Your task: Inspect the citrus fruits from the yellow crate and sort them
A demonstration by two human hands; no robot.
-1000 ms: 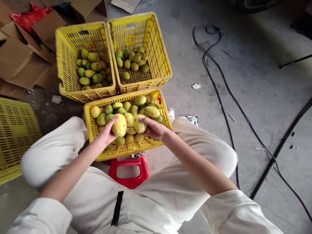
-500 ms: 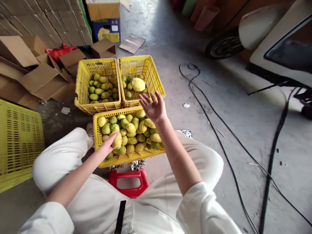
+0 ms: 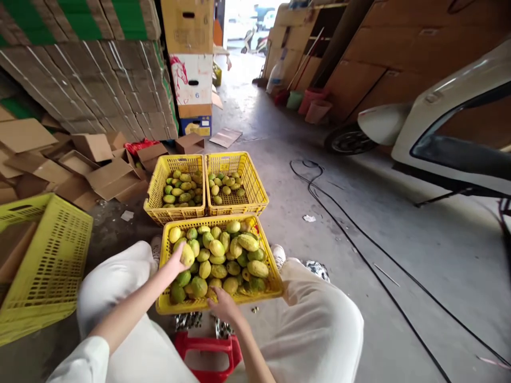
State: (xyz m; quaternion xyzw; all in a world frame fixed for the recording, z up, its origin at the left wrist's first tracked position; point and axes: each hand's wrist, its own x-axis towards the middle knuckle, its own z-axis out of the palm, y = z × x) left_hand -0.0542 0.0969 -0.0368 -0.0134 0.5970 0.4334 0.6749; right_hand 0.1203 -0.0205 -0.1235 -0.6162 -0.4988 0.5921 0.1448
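Note:
A shallow yellow crate [image 3: 221, 307] in front of me holds many oval yellow-green fruits. At its left side my left hand [image 3: 175, 261] is closed round one yellowish oval fruit [image 3: 187, 255], above the others. My right hand [image 3: 224, 305] is at the crate's front rim, its fingers apart and reaching over the nearest fruits [image 3: 198, 287]; whether the fingertips touch a fruit is hard to make out. Behind stand two deeper yellow crates. The left one [image 3: 175, 213] holds several green-yellow fruits, and the right one [image 3: 255, 194] has several smaller-looking ones on its bottom.
A red stool [image 3: 207, 346] is between my legs. To the left are a large yellow-green crate [image 3: 59, 266] and loose cardboard boxes [image 3: 107, 175]. Black cables [image 3: 351, 239] cross the floor at right, near a parked scooter [image 3: 435, 127]. Stacked cartons [image 3: 194, 80] rise behind.
My right hand has come down from above the back right crate to the front crate's rim. The big pale fruit seen over that crate no longer shows. The view has tilted up.

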